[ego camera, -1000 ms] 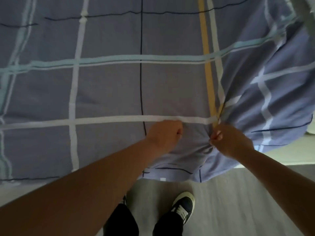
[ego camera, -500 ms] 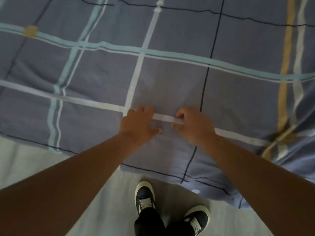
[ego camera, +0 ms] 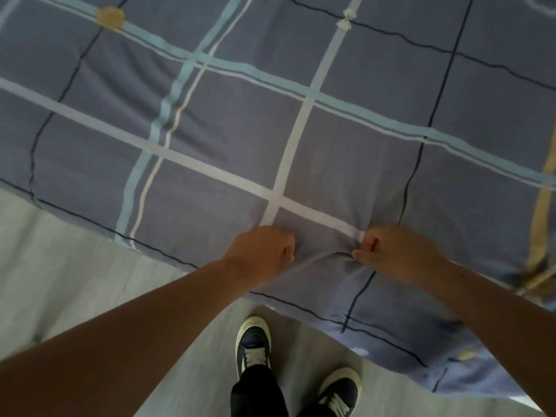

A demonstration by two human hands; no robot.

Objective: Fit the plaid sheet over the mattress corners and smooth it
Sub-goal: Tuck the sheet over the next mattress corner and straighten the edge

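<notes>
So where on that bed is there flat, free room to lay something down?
The grey-blue plaid cotton sheet lies flat and bare above the white crossing stripes and out to the left. It is crowded near the edge, where the left hand and right hand bunch the cloth. The pale floor left of the dark sneakers is also bare.

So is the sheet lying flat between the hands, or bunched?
Bunched. The sheet puckers into folds between the left hand and right hand, both gripping it; farther up it lies mostly smooth.

both hands (ego camera: 264, 254) fisted, arms outstretched
</notes>
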